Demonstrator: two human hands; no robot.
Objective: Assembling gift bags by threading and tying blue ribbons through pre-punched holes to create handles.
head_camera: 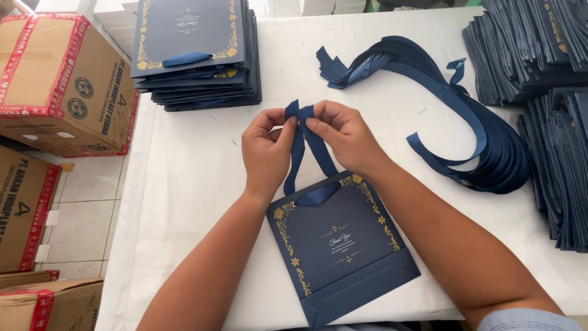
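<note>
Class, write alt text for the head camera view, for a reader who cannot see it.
Two bare hands, left hand and right hand, pinch the ends of a navy ribbon above a flat navy gift bag on a white table. A stack of finished bags and a ribbon bundle lie beyond.

The ribbon ends (300,113) vanish between the fingers of the left hand (266,153) and right hand (346,138), so whether they are knotted cannot be told. The bag (340,245) has its near corner cut by the near edge. On the right, the bag stacks (551,122) run out of the picture. The far stack (196,55) is cut at the far edge. On the left, the boxes (55,86) are cropped. Small print on the bag is too fine to make out.
</note>
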